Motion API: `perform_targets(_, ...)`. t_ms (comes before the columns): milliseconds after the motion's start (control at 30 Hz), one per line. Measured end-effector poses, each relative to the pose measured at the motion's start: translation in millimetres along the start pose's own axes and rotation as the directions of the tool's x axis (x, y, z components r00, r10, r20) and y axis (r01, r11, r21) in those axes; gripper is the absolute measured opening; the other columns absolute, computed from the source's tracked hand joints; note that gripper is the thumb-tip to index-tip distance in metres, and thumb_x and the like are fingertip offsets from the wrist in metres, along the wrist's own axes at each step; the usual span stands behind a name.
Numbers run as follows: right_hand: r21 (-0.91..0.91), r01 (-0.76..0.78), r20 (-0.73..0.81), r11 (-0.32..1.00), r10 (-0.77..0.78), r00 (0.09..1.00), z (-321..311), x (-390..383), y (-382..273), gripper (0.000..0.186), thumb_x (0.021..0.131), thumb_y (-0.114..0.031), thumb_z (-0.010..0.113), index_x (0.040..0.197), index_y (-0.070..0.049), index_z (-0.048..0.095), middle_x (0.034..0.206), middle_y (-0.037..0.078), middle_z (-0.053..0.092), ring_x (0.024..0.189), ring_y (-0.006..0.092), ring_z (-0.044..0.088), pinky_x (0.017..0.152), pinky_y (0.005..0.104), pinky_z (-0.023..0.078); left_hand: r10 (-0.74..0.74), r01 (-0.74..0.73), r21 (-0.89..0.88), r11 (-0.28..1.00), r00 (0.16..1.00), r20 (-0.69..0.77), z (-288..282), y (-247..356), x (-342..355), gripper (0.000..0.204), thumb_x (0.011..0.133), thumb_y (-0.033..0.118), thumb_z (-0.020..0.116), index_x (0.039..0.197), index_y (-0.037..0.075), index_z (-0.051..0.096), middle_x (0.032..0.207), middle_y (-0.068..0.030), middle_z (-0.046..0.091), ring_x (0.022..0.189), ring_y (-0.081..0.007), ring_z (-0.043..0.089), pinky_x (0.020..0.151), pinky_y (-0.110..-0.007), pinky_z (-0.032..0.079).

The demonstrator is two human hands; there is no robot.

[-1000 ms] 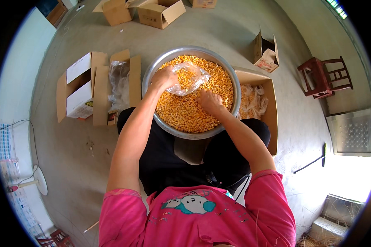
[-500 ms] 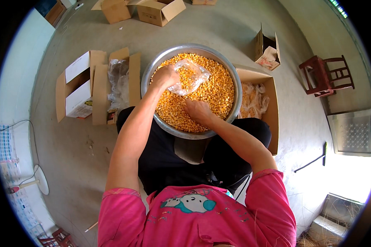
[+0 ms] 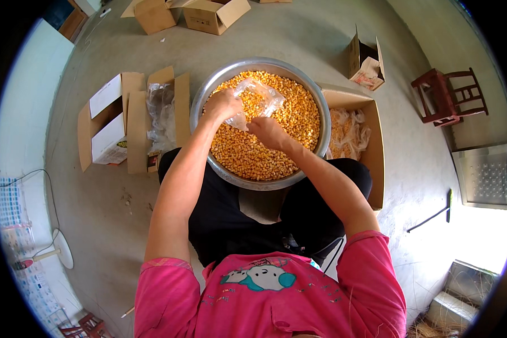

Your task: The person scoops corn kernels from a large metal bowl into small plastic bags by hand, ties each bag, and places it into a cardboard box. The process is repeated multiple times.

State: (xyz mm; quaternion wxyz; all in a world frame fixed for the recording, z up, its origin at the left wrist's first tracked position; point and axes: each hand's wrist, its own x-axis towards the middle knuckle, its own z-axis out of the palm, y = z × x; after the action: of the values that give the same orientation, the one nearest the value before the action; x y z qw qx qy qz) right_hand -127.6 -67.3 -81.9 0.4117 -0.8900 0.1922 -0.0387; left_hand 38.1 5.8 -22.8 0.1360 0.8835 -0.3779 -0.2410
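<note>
A wide metal basin (image 3: 200, 93) full of loose yellow corn kernels (image 3: 253, 155) stands in front of me by my knees. My left hand (image 3: 223, 105) is closed on the left edge of a clear plastic bag (image 3: 271, 100), which lies spread over the corn with kernels showing in and through it. Against the bag's near edge is my right hand (image 3: 267, 133), its fingers curled together and seeming to pinch the plastic. The fingertips of both hands are partly hidden.
Right of the basin, an open carton (image 3: 374, 141) holds bags of corn. Left of it stand a carton with clear plastic bags (image 3: 162, 110) and a white-and-brown box (image 3: 108, 138). More cartons (image 3: 208, 17) lie farther off; a dark red chair (image 3: 442, 96) is at the right.
My right hand has lifted from the corn and moved up and slightly left to the bag's near edge. My left hand still holds the bag, shifted slightly left.
</note>
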Motion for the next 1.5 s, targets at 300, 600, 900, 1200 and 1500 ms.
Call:
perform_targets(300, 0.76, -0.299, 0.073, 0.577, 0.381, 0.921, -29.2, 45.2, 5.2, 0.03, 0.092, -0.028, 0.047, 0.086, -0.001, 0.06, 0.057, 0.004, 0.048, 0.043, 0.014, 0.043, 0.039, 0.0305, 0.033, -0.019, 0.018, 0.017, 1.0, 1.0, 0.022, -11.7, 7.2, -18.0, 0.034, 0.083, 0.024, 0.055, 0.109, 0.005, 0.064, 0.1, -0.0174, 0.068, 0.09, -0.0297, 0.067, 0.082, -0.041, 0.051)
perform_targets(600, 0.836, -0.353, 0.142, 0.42, 0.456, 0.878, 0.9, 79.0, -1.4, 0.022, 0.092, -0.019, 0.042, 0.082, -0.003, 0.053, 0.052, 0.004, 0.041, 0.038, 0.0137, 0.037, 0.034, 0.0311, 0.027, -0.022, 0.021, 0.04, 0.999, 0.999, 0.023, -9.8, -1.4, -25.1, 0.038, 0.084, 0.026, 0.057, 0.113, 0.002, 0.062, 0.109, -0.0191, 0.065, 0.103, -0.032, 0.063, 0.091, -0.04, 0.047)
perform_targets(900, 0.77, -0.36, 0.219, 0.527, 0.312, 0.925, 6.3, 78.0, -12.3, 0.046, 0.097, -0.036, 0.042, 0.124, 0.0, 0.051, 0.117, 0.019, 0.057, 0.098, 0.0272, 0.057, 0.081, 0.0349, 0.047, -0.045, 0.045, -0.01, 0.999, 0.999, 0.028, -10.7, -8.3, -24.4, 0.035, 0.083, 0.024, 0.058, 0.11, 0.001, 0.063, 0.108, -0.0206, 0.065, 0.101, -0.033, 0.063, 0.091, -0.041, 0.047)
perform_targets(1200, 0.383, -0.231, 0.335, 0.894, 0.099, 0.937, -36.0, 46.3, -14.6, 0.049, 0.096, -0.036, 0.038, 0.082, 0.001, 0.067, 0.074, 0.011, 0.066, 0.065, 0.0183, 0.063, 0.059, 0.0293, 0.052, -0.009, 0.011, 0.033, 0.999, 0.998, -0.062, -2.5, -11.0, -11.7, 0.035, 0.084, 0.024, 0.055, 0.11, 0.001, 0.061, 0.106, -0.0206, 0.066, 0.1, -0.0327, 0.064, 0.089, -0.041, 0.048)
perform_targets(1500, -0.353, 0.117, 0.033, 0.928, -0.113, 0.993, 36.5, -17.1, 3.9, 0.034, 0.088, -0.033, 0.052, 0.103, -0.003, 0.058, 0.106, 0.022, 0.058, 0.094, 0.0397, 0.06, 0.081, 0.0507, 0.049, -0.094, 0.093, 0.006, 0.996, 0.995, 0.036, -8.8, 4.2, -14.9, 0.038, 0.085, 0.021, 0.054, 0.117, 0.001, 0.056, 0.113, -0.0204, 0.064, 0.102, -0.031, 0.064, 0.09, -0.042, 0.048)
